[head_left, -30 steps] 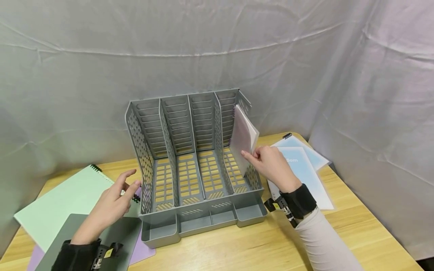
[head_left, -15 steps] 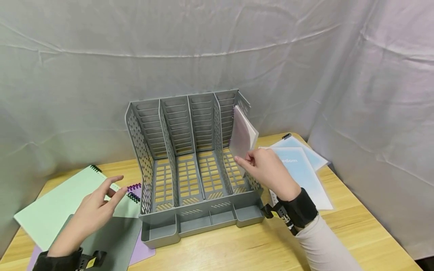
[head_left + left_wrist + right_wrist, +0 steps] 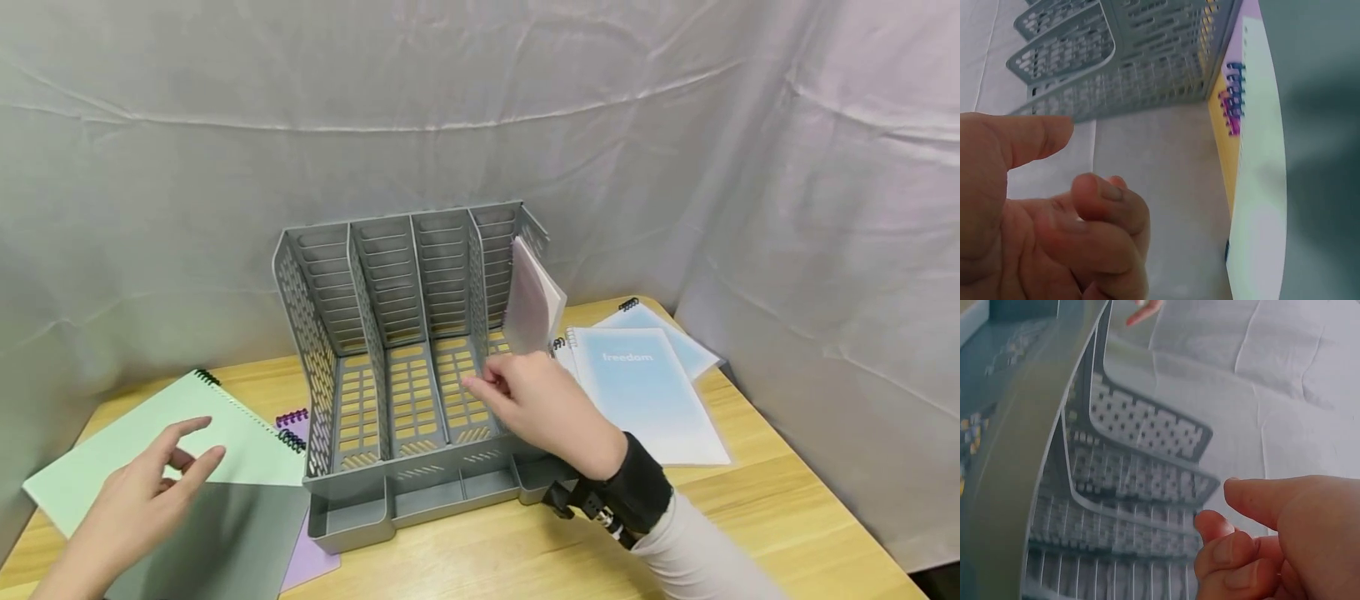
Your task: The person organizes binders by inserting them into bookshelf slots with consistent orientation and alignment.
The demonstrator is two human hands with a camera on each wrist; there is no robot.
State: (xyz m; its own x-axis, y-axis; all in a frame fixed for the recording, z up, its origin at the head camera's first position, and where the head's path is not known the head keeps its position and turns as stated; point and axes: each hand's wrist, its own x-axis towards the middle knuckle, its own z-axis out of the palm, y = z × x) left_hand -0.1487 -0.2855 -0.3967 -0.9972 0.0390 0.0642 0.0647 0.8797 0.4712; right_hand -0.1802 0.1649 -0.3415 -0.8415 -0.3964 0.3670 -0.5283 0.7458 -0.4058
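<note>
A grey file rack (image 3: 420,468) with several upright slots stands mid-table, small trays along its front. In its rightmost slot a spiral notebook (image 3: 531,304) with a translucent pinkish cover stands leaning. My right hand (image 3: 551,408) hovers before that slot, hiding the notebook's lower part; its fingers are loosely bent, nothing between thumb and fingers in the right wrist view. Away to the left, my left hand (image 3: 138,500) hangs over a light green spiral notebook (image 3: 172,429) and a dark grey-green cover (image 3: 240,525). Its fingers are loosely curved and hold nothing.
Right of the rack lies a blue spiral notebook (image 3: 637,400) marked "freedom", partly over another blue one (image 3: 678,337). A purple notebook (image 3: 309,558) peeks out under the green and dark covers. Grey cloth (image 3: 375,158) hangs behind the wooden table (image 3: 480,558).
My right hand has moved off the notebook's front edge, left and toward me; the notebook stays in the slot. My left hand has drawn back from the rack, left and downward.
</note>
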